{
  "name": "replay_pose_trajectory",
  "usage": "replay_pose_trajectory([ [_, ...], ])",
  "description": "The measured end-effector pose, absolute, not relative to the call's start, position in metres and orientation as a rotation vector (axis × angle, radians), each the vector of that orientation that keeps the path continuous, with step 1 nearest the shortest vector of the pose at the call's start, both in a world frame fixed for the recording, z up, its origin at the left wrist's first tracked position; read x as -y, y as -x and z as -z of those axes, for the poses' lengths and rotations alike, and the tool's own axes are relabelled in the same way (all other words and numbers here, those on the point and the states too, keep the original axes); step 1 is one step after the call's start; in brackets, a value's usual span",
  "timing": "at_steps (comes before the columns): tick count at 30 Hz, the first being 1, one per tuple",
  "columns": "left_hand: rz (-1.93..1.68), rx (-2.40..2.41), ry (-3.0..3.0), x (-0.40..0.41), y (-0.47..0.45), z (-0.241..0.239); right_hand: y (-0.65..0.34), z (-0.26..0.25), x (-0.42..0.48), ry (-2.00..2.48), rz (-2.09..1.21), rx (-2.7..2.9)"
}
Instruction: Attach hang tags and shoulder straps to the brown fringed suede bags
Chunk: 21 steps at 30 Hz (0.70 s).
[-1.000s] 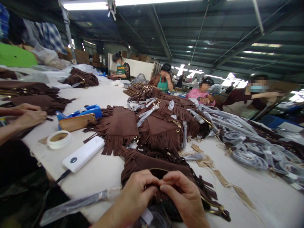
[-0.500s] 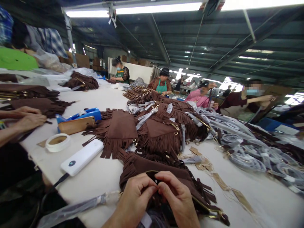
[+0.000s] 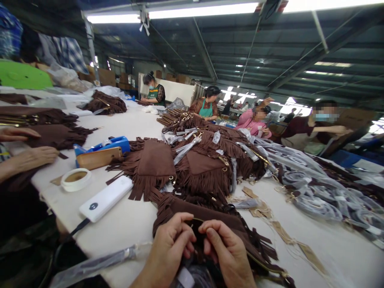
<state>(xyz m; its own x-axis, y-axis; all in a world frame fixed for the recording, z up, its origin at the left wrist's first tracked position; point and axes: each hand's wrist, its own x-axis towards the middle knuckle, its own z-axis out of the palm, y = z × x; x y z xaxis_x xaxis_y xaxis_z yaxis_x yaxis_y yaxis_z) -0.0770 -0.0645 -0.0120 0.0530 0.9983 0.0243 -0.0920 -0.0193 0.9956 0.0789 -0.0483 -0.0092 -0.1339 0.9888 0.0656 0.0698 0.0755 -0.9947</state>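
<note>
A brown suede fringed bag [image 3: 210, 214] lies at the near edge of the white table [image 3: 129, 222]. My left hand [image 3: 172, 244] and my right hand [image 3: 228, 252] are both closed on its open top edge, fingertips pinching either side of the dark opening with its gold zip. Black lining bunches under my wrists. A clear plastic-wrapped strap [image 3: 96, 258] lies just left of my left hand.
More fringed bags are heaped mid-table [image 3: 198, 164]. A white power bank [image 3: 105, 198], a tape roll [image 3: 75, 179], a phone on a blue dispenser [image 3: 100, 154] and wrapped straps [image 3: 315, 188] lie about. A neighbour's hands [image 3: 33, 154] rest at left; several masked workers sit opposite.
My fingertips have parted slightly, spreading the bag's opening. The neighbour's upper hand at left has lifted away from the lower one.
</note>
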Motion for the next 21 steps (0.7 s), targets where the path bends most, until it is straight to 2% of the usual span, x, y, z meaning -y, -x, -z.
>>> replay_pose_trajectory([
  [4,-1.19,-1.085,-1.147,0.066,0.076,0.01,-0.079,0.011,0.046,1.147,-1.233,1.454],
  [17,-1.111,-1.28,-1.544,0.071,0.078,-0.002,-0.085,0.012,0.047,0.994,-0.914,1.815],
  [21,-1.108,-1.292,-1.54,0.073,0.079,-0.003,-0.086,0.011,0.045,0.986,-0.928,1.809],
])
